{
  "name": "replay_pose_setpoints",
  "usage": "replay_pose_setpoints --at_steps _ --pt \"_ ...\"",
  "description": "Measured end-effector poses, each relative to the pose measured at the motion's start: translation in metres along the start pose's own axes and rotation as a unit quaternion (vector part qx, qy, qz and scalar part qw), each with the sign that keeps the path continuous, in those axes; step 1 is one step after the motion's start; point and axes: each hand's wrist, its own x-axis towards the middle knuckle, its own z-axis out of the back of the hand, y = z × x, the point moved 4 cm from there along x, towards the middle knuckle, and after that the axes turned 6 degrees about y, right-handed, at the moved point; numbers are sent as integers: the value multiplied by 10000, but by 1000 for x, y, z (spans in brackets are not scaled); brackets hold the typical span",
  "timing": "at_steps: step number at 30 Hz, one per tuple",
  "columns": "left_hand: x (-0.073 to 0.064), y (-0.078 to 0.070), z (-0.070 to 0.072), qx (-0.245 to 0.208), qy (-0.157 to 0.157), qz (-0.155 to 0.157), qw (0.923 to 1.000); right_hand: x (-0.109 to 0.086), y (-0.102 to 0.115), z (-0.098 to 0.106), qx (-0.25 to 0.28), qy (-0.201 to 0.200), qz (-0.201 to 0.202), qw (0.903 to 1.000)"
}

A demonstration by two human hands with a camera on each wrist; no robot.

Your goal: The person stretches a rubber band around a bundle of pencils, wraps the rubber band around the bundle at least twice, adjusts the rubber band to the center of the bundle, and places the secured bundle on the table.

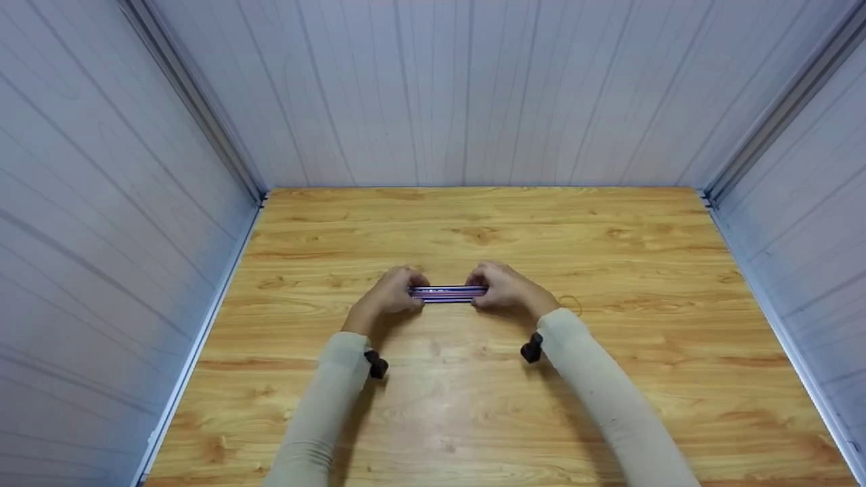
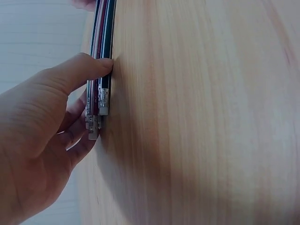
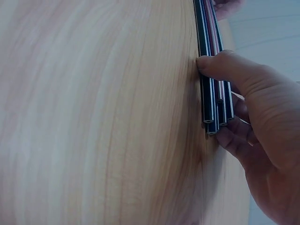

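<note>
Between both hands lies a bundle of several striped pencils (image 1: 448,293), dark with red and white lines, set side by side across the table. My left hand (image 1: 398,289) grips the eraser ends, thumb on the near side and fingers on the far side. White erasers (image 2: 104,111) in metal collars stick out past that thumb at uneven lengths. At the other end my right hand (image 1: 499,286) holds the pencils in the same way. The flat, unsharpened tips (image 3: 212,132) show uneven in the right wrist view. Parts of the bundle are hidden by the fingers.
A thin rubber band (image 1: 572,304) lies on the wooden table (image 1: 446,406), beside the right wrist. Pale panelled walls (image 1: 433,95) enclose the table at the back and both sides. Each sleeve cuff carries a small black device (image 1: 532,348).
</note>
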Motion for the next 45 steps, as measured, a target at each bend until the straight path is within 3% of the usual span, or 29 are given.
replay_pose_setpoints --at_steps 11,18,32,40,45 --pt "0 -2 0 -108 95 207 9997 2 2 0 -3 151 -81 9999" --pt "1 -2 -1 58 218 352 9991 2 2 -2 83 234 -151 9996" --pt "-1 -11 1 199 239 414 9987 5 1 0 -53 211 -70 9997" --pt "1 -11 -2 153 493 595 9969 4 2 0 5 224 -27 9997" --pt "1 -13 -1 212 401 569 9973 5 3 0 -4 191 90 9998"
